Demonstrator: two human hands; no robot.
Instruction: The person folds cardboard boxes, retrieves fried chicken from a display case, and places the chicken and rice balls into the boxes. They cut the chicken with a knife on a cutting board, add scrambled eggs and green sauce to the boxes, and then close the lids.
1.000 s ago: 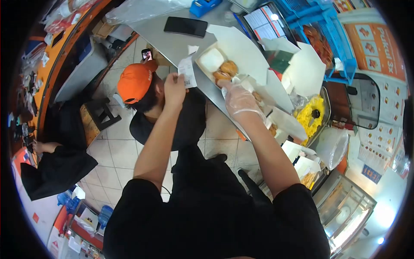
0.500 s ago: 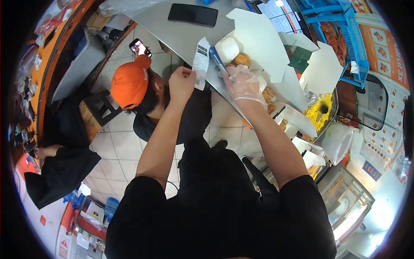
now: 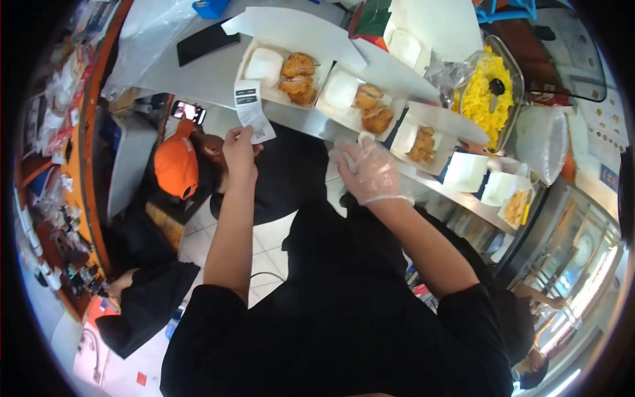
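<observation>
My left hand (image 3: 240,153) pinches the lower end of a printed paper slip (image 3: 249,104), whose upper part hangs over the front of an open box. My right hand (image 3: 372,173), in a clear plastic glove, is beside the counter's front edge with its fingers curled. Something small and whitish shows at its fingertips; I cannot make it out. The nearest open boxes hold fried chicken pieces (image 3: 297,78) beside a white block (image 3: 263,66), more chicken (image 3: 374,109) beside another white block (image 3: 340,90), and smaller fried pieces (image 3: 421,145).
A black phone (image 3: 208,44) lies on the metal counter (image 3: 155,71). Yellow rice (image 3: 486,99) fills a tray with a black-handled utensil. Smaller boxes (image 3: 465,172) line the right end. A person in an orange cap (image 3: 176,165) sits close at left holding a phone; other people are nearby.
My view has shifted right along the counter. My right hand has come away from the chicken box to the counter's front edge. My left hand still holds the slip.
</observation>
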